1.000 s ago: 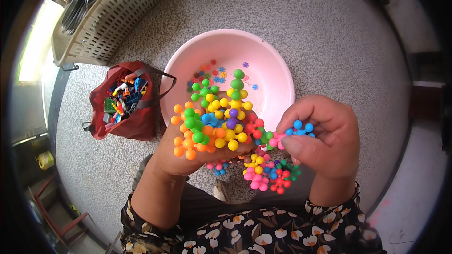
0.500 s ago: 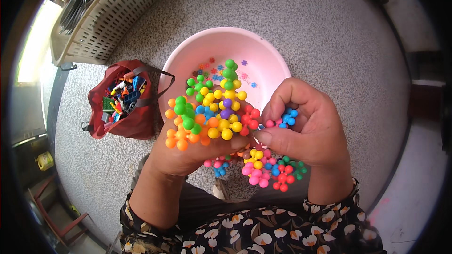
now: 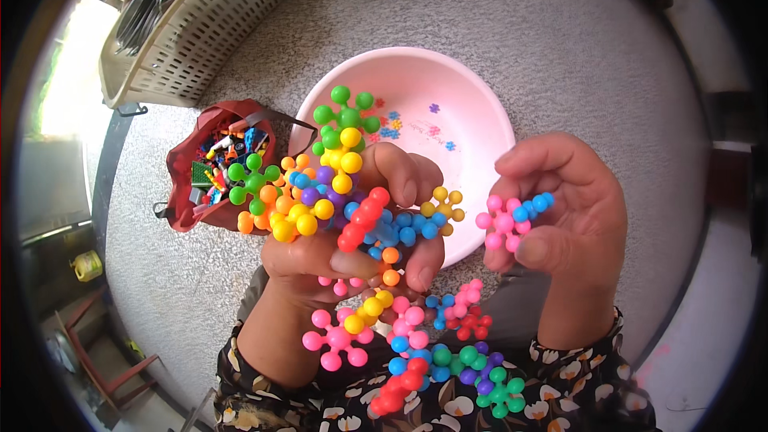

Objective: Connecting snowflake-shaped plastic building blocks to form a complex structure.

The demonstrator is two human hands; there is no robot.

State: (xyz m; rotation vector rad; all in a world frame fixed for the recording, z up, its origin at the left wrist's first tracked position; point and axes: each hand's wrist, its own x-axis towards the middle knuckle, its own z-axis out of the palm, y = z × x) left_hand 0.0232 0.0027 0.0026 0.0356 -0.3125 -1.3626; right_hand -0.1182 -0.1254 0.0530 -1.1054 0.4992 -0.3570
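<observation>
My left hand (image 3: pixel 298 272) is wrapped round a large cluster of joined knobbed snowflake building pieces (image 3: pixel 364 220). Green, yellow, orange, purple, red and blue pieces stick out above its fingers. More pieces hang below the hand, among them a pink one (image 3: pixel 338 339) and a green one (image 3: pixel 501 394) over my lap. To the right, apart from the cluster, my right hand (image 3: pixel 580 232) pinches a pink snowflake piece (image 3: pixel 504 222) joined to a blue one (image 3: pixel 532 207). Its thumb lies along the pink piece's lower right. Some of the cluster is hidden behind the left fingers.
Beyond my hands a pink basin (image 3: pixel 480 140) stands on the speckled floor (image 3: pixel 576 56), with several small loose snowflake pieces (image 3: pixel 391 134) inside. A red bag (image 3: pixel 181 164) full of mixed toy bricks is at its left. A pale slatted plastic basket (image 3: pixel 200 44) stands at the upper left.
The cluster has been turned in my left hand, so different pieces face up. My right hand has moved right, away from it, with the pink and blue pieces now plainly in view.
</observation>
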